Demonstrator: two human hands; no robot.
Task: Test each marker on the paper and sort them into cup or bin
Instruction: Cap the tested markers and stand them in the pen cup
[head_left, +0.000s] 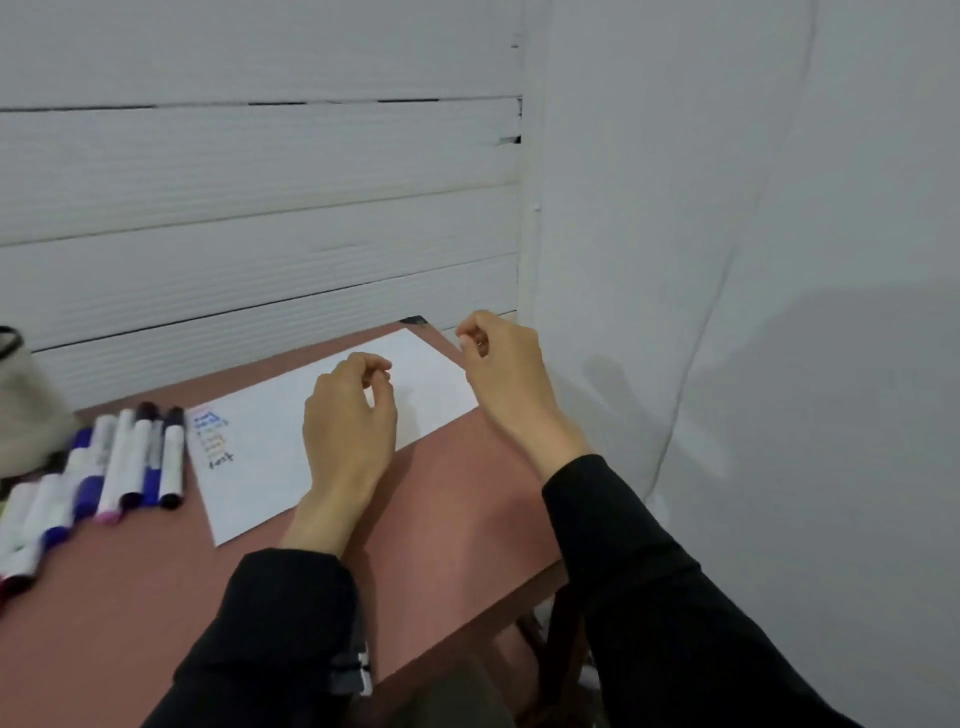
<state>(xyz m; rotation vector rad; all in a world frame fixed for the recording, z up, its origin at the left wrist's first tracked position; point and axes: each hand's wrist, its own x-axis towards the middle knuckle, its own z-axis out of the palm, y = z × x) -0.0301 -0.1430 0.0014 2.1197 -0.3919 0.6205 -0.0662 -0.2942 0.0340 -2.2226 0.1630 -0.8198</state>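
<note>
- Here, a row of markers (124, 457) is being kept on the left part of the reddish-brown table (441, 499), laid side by side with white barrels and caps in dark blue, black and pink; more of them are trailing off toward the left edge of the view, where they are being blurred.
- Just to the right of the markers, a white sheet of paper (270, 467) is being shown lying flat and slightly skewed on the table, with a short column of coloured test scribbles (212, 439) near its left edge, close to the marker row.
- Over the middle of the paper, the left hand (348, 421) is being held with its fingers loosely curled, the grip slack and nothing being pinched in it.
- Over the far right corner of the paper, the right hand (504, 369) is being held likewise, fingers loosely curled and the grip holding nothing.
- Both forearms are being covered by black sleeves (623, 571).
- At the far left edge, behind the markers, part of a pale rounded container (23, 410) is being cut off by the frame; what it is cannot be told.
- Behind the table, a white slatted wall (260, 208) is being seen, and to the right a plain white surface (753, 208).
</note>
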